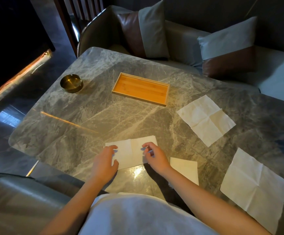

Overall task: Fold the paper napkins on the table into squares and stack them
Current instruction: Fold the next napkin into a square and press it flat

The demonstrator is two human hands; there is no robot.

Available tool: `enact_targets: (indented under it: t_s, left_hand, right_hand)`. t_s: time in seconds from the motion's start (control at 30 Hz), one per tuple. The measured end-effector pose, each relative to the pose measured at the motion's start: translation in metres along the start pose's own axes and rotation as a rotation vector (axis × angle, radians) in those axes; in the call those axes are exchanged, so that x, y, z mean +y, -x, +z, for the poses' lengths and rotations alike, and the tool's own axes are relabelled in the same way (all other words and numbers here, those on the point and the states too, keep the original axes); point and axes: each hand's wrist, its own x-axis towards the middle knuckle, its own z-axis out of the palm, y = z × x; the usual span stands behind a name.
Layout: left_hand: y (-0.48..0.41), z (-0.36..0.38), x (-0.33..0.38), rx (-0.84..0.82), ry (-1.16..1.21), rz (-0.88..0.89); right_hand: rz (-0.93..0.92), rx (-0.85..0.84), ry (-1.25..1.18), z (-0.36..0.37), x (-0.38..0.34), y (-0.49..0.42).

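A white napkin folded in half (132,150) lies as a rectangle near the table's front edge, with a crease down its middle. My left hand (104,162) rests on its left end, fingers spread. My right hand (152,157) hovers over its right end with fingers curled, touching or just above the paper. A small folded square napkin (186,168) lies just right of my right wrist. Two unfolded napkins lie flat further right, one far (205,119) and one near (255,185).
A shallow wooden tray (140,89) sits at the middle of the grey marble table (87,116). A brass ashtray (71,83) stands at the far left. Cushioned seats with pillows (154,31) line the far side, and a chair (19,200) is at my left.
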Motion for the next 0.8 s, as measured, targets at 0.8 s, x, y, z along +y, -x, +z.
enact_targets:
  t_s: [0.8]
  left_hand:
    - [0.004, 0.008, 0.015, -0.329, -0.282, -0.025]
  right_hand:
    - [-0.194, -0.25, 0.365, 0.009, 0.0, 0.013]
